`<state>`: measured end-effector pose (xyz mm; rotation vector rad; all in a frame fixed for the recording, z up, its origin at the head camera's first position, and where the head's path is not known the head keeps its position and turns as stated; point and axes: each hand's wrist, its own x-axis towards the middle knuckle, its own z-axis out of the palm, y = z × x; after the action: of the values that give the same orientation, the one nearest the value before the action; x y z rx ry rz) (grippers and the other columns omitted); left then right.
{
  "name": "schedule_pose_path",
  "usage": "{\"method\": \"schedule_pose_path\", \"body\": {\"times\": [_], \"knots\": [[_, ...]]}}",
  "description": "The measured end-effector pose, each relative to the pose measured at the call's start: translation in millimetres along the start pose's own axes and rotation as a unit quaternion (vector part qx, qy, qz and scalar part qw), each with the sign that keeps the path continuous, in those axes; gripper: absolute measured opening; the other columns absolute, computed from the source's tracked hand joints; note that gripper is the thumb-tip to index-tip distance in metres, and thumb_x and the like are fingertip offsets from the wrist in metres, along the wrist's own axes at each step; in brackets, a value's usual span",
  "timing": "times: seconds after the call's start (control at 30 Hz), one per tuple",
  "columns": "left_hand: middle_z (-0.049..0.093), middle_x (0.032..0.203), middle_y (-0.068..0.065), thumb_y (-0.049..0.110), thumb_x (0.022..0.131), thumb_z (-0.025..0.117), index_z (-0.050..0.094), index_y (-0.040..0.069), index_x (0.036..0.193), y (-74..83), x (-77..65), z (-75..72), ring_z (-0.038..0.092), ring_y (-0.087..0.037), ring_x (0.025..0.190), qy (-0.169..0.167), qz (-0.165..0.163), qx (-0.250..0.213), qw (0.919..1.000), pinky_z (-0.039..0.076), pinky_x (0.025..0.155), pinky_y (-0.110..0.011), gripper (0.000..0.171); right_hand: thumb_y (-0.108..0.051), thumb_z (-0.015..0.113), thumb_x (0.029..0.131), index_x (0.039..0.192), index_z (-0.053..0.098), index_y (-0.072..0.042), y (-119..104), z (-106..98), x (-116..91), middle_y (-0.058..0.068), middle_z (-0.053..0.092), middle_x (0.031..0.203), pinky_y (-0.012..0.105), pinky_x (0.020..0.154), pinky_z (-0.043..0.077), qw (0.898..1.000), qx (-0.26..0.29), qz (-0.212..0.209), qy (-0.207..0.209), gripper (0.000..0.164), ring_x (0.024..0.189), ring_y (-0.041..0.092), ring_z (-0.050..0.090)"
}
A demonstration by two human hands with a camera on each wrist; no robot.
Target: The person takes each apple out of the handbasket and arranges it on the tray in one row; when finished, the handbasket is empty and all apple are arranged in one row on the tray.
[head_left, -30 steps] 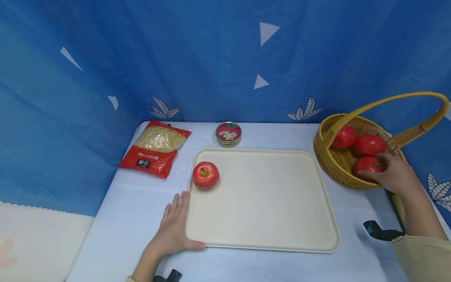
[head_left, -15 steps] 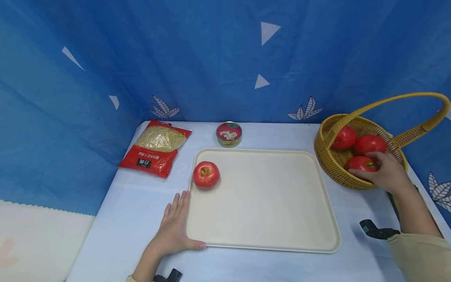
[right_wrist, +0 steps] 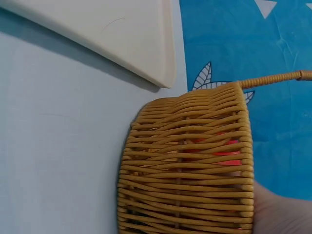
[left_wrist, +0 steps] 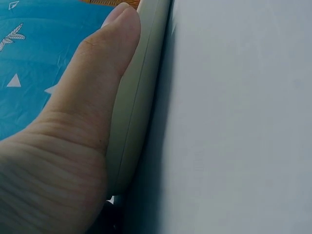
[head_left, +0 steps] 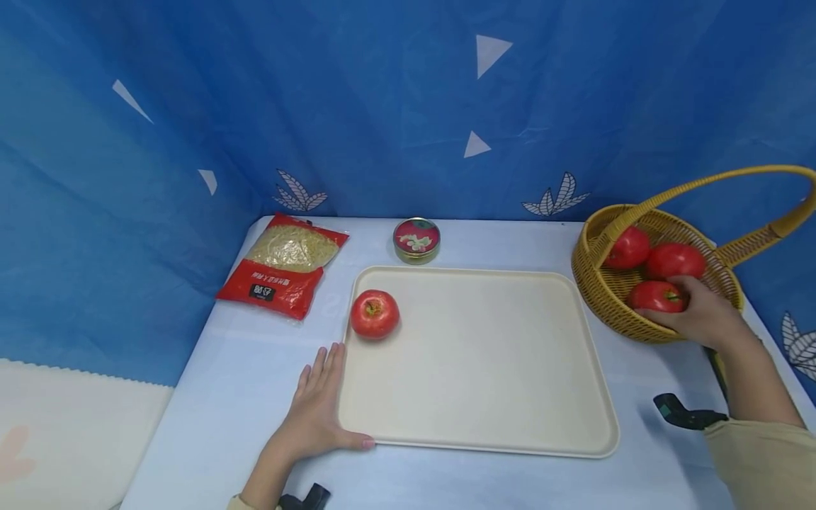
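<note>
At right of the frame, an apple [head_left: 656,297] in the basket [head_left: 605,287] is gripped by the right hand [head_left: 701,315]. The tray [head_left: 478,425], lying to its left, is steadied by the flat, open left hand [head_left: 315,414].

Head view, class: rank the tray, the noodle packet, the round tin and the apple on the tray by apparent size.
1. Tray
2. Noodle packet
3. and 4. Apple and round tin: they look alike, so no ranking.

A pale blue worktop [head_left: 223,397] carries a cream tray [head_left: 497,397] at its middle, a red packet of noodles [head_left: 283,265] at the far left, a small round tin [head_left: 416,240] behind the tray, and a wicker basket [head_left: 605,287] at the right edge
</note>
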<state>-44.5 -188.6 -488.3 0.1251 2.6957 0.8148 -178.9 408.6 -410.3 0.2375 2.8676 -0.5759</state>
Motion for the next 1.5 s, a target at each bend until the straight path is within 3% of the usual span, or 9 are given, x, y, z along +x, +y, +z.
{"method": "schedule_pose_path", "body": {"times": [0.2,0.5,0.73,0.93,1.17,1.3,1.5], "knots": [[0.001,0.169,-0.010,0.078,0.046,0.082,-0.003,0.013,0.160,1.4,-0.3,-0.2,-0.010,-0.034,0.155,0.004,0.007,-0.001,1.0000,-0.004,0.121,-0.063,0.157,-0.060,0.070,0.083,0.149,0.020,0.011,-3,4,-3,0.045,0.031,0.133,0.073,0.079,0.043,0.999,0.010,0.009,0.050,0.109,0.111,0.061,0.032],[0.000,0.169,-0.010,0.078,0.046,0.082,-0.003,0.014,0.160,2.1,0.1,-0.7,-0.010,-0.035,0.155,0.001,0.004,0.002,1.0000,-0.004,0.121,-0.063,0.157,-0.034,0.076,0.086,0.156,0.019,0.000,-29,-1,-25,0.039,0.026,0.146,0.079,0.087,0.041,0.984,0.066,0.019,0.163,0.096,0.129,0.058,0.027],[0.001,0.169,-0.010,0.078,0.045,0.083,-0.003,0.013,0.160,0.5,-0.1,-0.8,-0.009,-0.034,0.155,0.003,0.000,0.004,1.0000,-0.004,0.122,-0.062,0.158,-0.020,0.083,0.080,0.155,0.027,-0.008,-74,-1,-55,0.030,0.030,0.151,0.078,0.085,0.043,0.973,0.104,-0.058,0.198,0.094,0.137,0.052,0.028],[0.000,0.169,-0.011,0.080,0.045,0.082,-0.003,0.013,0.160,0.9,-0.8,-0.7,-0.010,-0.035,0.155,0.003,0.002,0.004,1.0000,-0.004,0.121,-0.063,0.158,-0.017,0.090,0.071,0.149,0.038,-0.010,-120,12,-68,0.024,0.038,0.144,0.074,0.082,0.048,0.966,0.117,-0.147,0.178,0.094,0.130,0.045,0.035],[-0.002,0.169,-0.010,0.080,0.045,0.082,-0.003,0.013,0.160,0.8,-0.9,-1.0,-0.010,-0.035,0.155,0.000,0.001,0.004,1.0000,-0.004,0.121,-0.062,0.158,-0.030,0.091,0.071,0.143,0.046,-0.012,-171,54,-61,0.018,0.046,0.135,0.064,0.082,0.055,0.959,0.141,-0.223,0.106,0.087,0.123,0.039,0.046],[-0.002,0.169,-0.009,0.079,0.046,0.082,-0.004,0.015,0.161,-0.2,-0.4,-0.7,-0.010,-0.034,0.155,0.000,0.001,0.004,1.0000,-0.004,0.121,-0.063,0.157,-0.035,0.090,0.071,0.142,0.047,-0.016,-198,79,-54,0.013,0.048,0.135,0.059,0.086,0.057,0.958,0.146,-0.241,0.057,0.084,0.122,0.036,0.050],[-0.001,0.169,-0.010,0.077,0.047,0.083,-0.003,0.014,0.161,-0.5,0.3,0.4,-0.010,-0.035,0.155,-0.003,0.001,-0.002,1.0000,-0.004,0.121,-0.064,0.155,-0.033,0.090,0.070,0.144,0.046,-0.022,-232,107,-50,0.007,0.046,0.140,0.053,0.088,0.058,0.961,0.146,-0.234,-0.006,0.087,0.128,0.031,0.049]]}}
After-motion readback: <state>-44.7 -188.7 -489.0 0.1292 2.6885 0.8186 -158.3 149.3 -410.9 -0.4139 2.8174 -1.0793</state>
